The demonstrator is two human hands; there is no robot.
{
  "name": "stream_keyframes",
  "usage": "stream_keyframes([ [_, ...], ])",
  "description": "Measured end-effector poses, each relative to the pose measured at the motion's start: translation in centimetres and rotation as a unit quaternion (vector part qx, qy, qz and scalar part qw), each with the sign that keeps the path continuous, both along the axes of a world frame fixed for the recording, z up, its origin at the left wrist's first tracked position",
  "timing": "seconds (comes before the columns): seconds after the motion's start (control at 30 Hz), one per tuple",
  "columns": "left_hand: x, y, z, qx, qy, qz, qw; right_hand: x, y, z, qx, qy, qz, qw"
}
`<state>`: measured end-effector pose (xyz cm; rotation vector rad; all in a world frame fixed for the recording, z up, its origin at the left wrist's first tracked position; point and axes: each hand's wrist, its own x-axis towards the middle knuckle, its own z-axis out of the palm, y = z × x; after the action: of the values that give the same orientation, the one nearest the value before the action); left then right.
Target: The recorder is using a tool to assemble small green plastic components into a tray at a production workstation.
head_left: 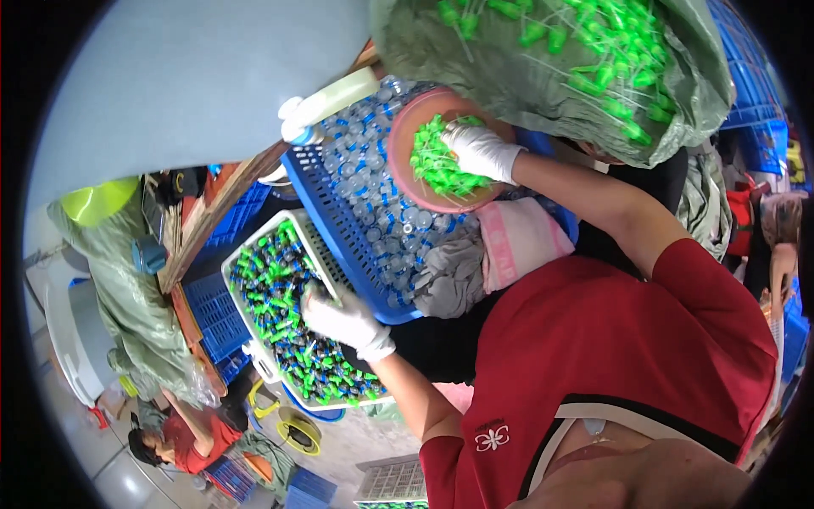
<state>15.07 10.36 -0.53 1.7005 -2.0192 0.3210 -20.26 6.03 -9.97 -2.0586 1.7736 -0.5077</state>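
My left hand [339,323], in a white glove, hovers over or touches the pieces in a white crate [239,304]. Motion smears its fingers. The crate is heaped with small dark bottles with green tops [292,327] and blue bands. My right hand [486,154], also gloved, reaches into a pink bowl [403,161], its fingers curled among green caps with thin white stems [449,174]. What those fingers grip is hidden. Under the bowl, a blue crate [326,222] holds many small clear bottles with blue bands [366,174].
A large greenish plastic bag [509,81] with more green stemmed caps stands beyond the bowl. Grey cloth [454,270] and a pink-and-white towel [521,242] lie on the blue crate's near end. A wooden beam [216,220] runs at left. A co-worker in red [188,441] sits lower left.
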Motion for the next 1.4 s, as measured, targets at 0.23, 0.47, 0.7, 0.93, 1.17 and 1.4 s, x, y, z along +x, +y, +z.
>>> stream_keyframes([
  [0.23,-7.4,-5.5,-9.5,0.144,0.036,-0.167,0.975,0.7,-2.1,-3.7,0.106,0.107,-0.037,0.988],
  [0.47,-6.7,-6.5,-15.4,0.268,-0.044,-0.12,0.955,0.2,0.8,2.9,-0.055,0.059,0.009,0.997],
  [0.7,-11.1,-7.3,-2.3,0.27,0.753,-0.195,0.568,1.8,1.5,10.1,-0.109,-0.039,0.061,0.991],
  [0.93,-13.3,-6.6,0.6,0.223,0.719,-0.264,0.603,4.9,-0.7,12.7,-0.199,-0.133,0.048,0.97],
  [1.17,-13.5,-8.8,0.0,0.264,0.788,-0.239,0.502,3.1,-0.9,17.5,-0.23,-0.13,-0.009,0.965],
  [1.4,-14.7,-10.6,1.0,0.234,0.85,-0.279,0.381,2.3,0.3,21.4,-0.288,-0.18,-0.02,0.94],
])
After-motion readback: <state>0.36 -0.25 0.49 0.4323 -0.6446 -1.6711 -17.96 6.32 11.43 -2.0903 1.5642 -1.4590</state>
